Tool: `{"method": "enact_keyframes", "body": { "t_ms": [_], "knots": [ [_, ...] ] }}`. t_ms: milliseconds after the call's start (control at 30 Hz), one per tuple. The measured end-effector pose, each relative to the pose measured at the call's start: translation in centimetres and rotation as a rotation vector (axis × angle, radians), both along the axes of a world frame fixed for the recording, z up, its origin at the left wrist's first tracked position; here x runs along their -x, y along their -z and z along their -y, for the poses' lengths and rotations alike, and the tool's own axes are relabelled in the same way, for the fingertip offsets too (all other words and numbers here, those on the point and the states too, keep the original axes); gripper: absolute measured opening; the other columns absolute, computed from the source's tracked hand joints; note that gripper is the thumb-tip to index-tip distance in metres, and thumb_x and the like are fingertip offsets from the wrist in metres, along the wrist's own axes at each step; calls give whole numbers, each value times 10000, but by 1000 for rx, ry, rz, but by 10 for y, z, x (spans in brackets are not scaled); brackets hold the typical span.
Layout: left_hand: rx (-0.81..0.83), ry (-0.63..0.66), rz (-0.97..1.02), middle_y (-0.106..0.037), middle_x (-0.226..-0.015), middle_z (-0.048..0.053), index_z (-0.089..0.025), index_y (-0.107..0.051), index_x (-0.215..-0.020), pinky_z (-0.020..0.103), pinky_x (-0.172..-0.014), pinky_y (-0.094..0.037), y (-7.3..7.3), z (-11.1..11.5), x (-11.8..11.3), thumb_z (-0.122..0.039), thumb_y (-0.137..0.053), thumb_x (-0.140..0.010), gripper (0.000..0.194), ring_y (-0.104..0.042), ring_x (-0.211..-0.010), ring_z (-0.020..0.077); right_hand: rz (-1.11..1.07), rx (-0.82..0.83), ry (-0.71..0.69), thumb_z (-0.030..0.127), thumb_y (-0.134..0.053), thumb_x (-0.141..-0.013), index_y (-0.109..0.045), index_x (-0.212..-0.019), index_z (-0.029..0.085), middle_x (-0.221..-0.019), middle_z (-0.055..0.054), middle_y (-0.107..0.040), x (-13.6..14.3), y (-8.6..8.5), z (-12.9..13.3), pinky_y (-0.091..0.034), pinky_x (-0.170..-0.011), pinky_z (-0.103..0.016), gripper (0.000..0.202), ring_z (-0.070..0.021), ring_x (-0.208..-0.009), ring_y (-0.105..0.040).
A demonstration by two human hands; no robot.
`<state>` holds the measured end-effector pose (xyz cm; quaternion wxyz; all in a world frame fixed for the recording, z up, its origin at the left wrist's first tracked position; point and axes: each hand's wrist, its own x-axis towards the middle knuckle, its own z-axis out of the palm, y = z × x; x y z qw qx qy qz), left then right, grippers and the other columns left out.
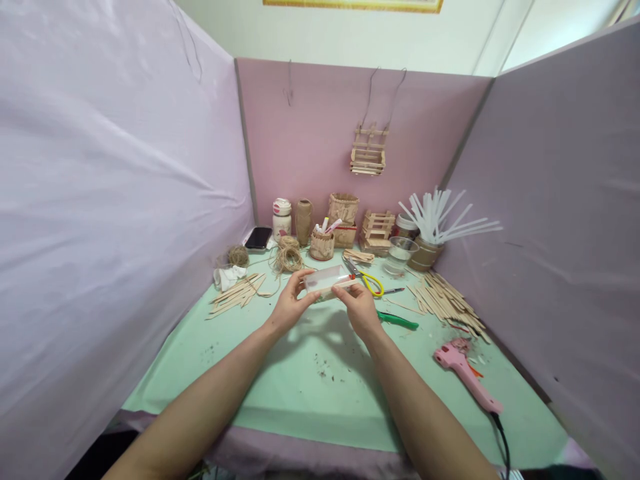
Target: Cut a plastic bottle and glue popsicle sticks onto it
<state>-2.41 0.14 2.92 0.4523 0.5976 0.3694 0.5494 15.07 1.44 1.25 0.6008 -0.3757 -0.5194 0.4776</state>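
Observation:
A small clear plastic box is held above the table between both hands, tilted toward me. A pale wooden craft stick runs along its near side. My left hand grips the box's left end, thumb on the near side and fingers behind. My right hand is closed on the right end, its thumb pressing the stick against the box. Just behind the right hand lie yellow-handled scissors. Green-handled cutters rest to its right, their front part hidden by the hand.
A pink glue gun with a black cord lies at right. Loose craft sticks spread on the right, more sticks on the left. Along the back stand twine, a marker pot, a clear cup and glue sticks in a pot.

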Motion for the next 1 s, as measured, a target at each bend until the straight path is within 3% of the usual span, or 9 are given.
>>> {"method": "enact_keyframes", "body": {
  "t_ms": [267, 633, 1000],
  "knots": [
    [47, 27, 29, -566, -1267, 91, -234, -512, -1220, 322, -869, -491, -4, 2, 0, -421, -748, -760, 550, -575, -1106, 228, 9, -7, 4, 499, -788, -689, -755, -836, 208, -880, -51, -753, 1, -3, 1, -501, -845, -363, 327, -234, -856, -647],
    [293, 62, 109, -579, -1145, 50, -280, -525, -1210, 337, -815, -534, -7, 5, -1, -459, -746, -751, 540, -616, -1013, 200, -33, 9, 115, 552, -707, -727, -702, -716, 210, -694, -4, -675, -2, -14, 5, -465, -714, -299, 343, -183, -702, -565],
    [193, 60, 70, -595, -1121, 41, -277, -504, -1228, 286, -775, -504, -7, 4, 1, -455, -733, -767, 544, -607, -986, 184, 58, -114, 117, 545, -646, -816, -621, -714, 221, -704, 12, -581, -3, -13, 6, -416, -694, -273, 340, -165, -703, -507]
  ]
}}
